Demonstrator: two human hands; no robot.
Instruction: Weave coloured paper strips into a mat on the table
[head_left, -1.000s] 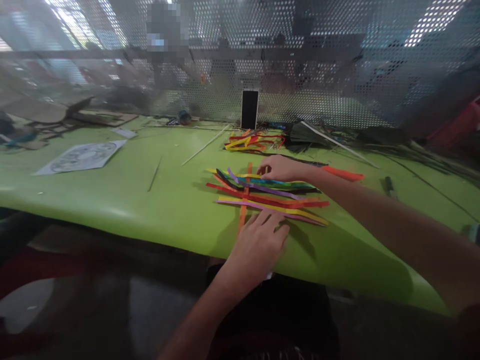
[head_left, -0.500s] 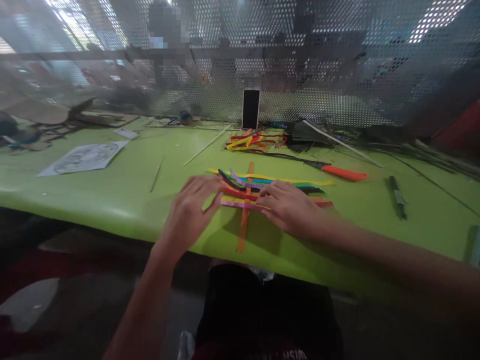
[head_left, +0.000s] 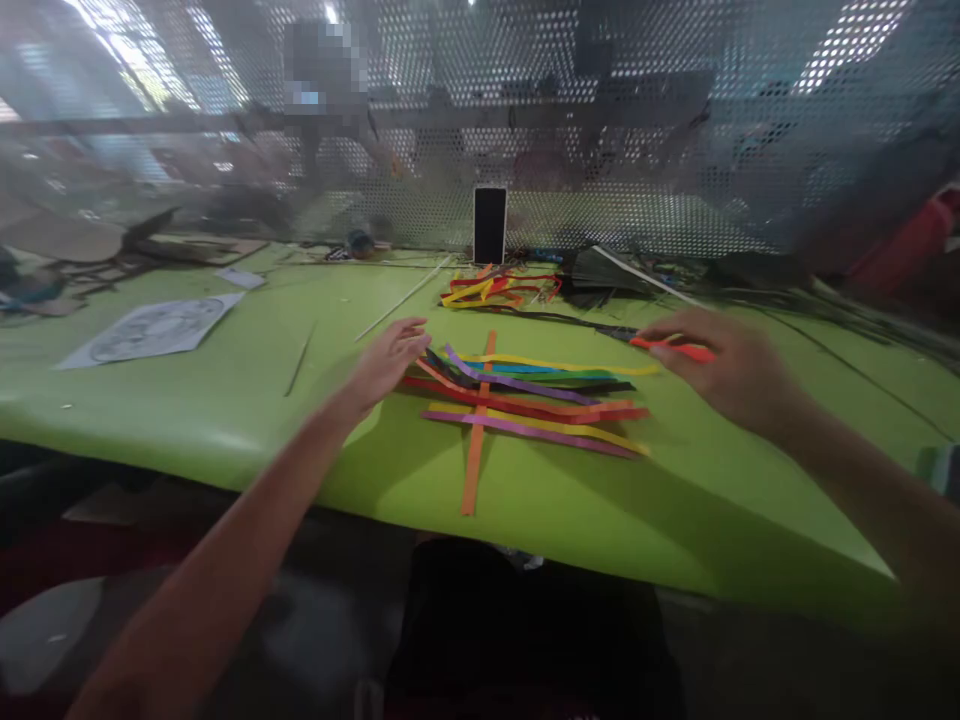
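Several coloured paper strips (head_left: pixel 540 407) lie side by side across an upright orange strip (head_left: pixel 472 470) on the green table. My left hand (head_left: pixel 394 357) is at the left ends of the upper strips, fingers close together; whether it pinches a strip end is hard to make out. My right hand (head_left: pixel 712 365) is over the orange handle (head_left: pixel 686 350) of a dark-bladed tool, its fingers around the handle. The blade points left, toward a black strip.
A phone (head_left: pixel 490 226) stands upright against the perforated screen. In front of it lies a tangle of red and yellow strips (head_left: pixel 487 290). A printed sheet (head_left: pixel 154 328) and thin sticks lie left; dark strips (head_left: pixel 795 275) lie back right.
My right hand has left the strips and moved right and up to the orange handle. My left hand has moved slightly up and left. The lower strips now show fully.
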